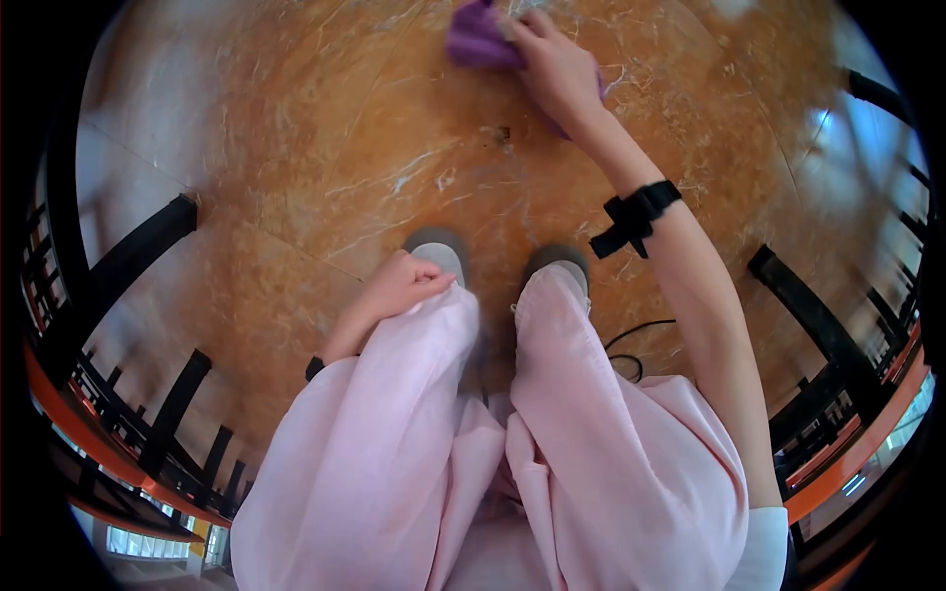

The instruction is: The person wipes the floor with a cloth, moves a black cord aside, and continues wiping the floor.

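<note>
Pink trousers (365, 473) fill the space closest to me, knees bent up, with my left hand (406, 284) resting on the left leg, its fingers loosely curled; whether they pinch any fabric I cannot tell. Out ahead, my right hand (557, 71) is closed over a bunched purple cloth (478, 39) on the marbled floor (325, 128), some of it showing beneath the palm and toward the wrist; the fingertips are blurred. To work it well, I'd judge, the cloth should be spread flatter under the palm, so the whole pad bears evenly and no knuckle scrapes. Between my hands sits a small dark mark (504, 134), probably deserving firmer, overlapping strokes. With that arm so outstretched, steady left-hand support should help balance. Behind the right hand, a black cable (631, 345) lies beside my right leg, best kept clear of the cloth.
</note>
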The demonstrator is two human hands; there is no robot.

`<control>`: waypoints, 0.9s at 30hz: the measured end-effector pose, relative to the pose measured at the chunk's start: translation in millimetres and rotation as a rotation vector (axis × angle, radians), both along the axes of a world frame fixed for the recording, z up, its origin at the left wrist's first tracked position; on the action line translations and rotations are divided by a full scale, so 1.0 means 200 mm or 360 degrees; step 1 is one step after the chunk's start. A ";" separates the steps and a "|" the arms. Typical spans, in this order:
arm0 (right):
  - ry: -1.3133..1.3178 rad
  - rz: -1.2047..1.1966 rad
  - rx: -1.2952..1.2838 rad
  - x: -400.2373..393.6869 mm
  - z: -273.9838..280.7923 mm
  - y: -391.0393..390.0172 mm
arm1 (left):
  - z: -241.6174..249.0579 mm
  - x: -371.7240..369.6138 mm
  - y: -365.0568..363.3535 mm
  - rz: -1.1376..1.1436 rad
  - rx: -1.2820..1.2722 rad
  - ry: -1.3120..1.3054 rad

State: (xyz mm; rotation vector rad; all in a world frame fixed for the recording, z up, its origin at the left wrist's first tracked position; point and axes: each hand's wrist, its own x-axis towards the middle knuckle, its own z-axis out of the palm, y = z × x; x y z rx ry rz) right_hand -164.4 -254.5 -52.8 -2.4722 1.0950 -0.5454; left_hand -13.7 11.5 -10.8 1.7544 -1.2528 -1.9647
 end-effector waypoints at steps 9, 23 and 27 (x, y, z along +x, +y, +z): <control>0.0187 0.1399 -0.0062 0.18 0.04 0.00 | 0.00 0.00 -0.01 -0.0016 -0.0038 0.0016; -0.0054 0.0092 0.0386 -0.32 0.11 0.16 | 0.00 0.00 0.00 0.0060 -0.0115 0.0068; -0.0048 -0.0576 0.0224 -0.37 0.08 0.25 | 0.01 0.01 -0.03 0.0017 -0.0092 0.0110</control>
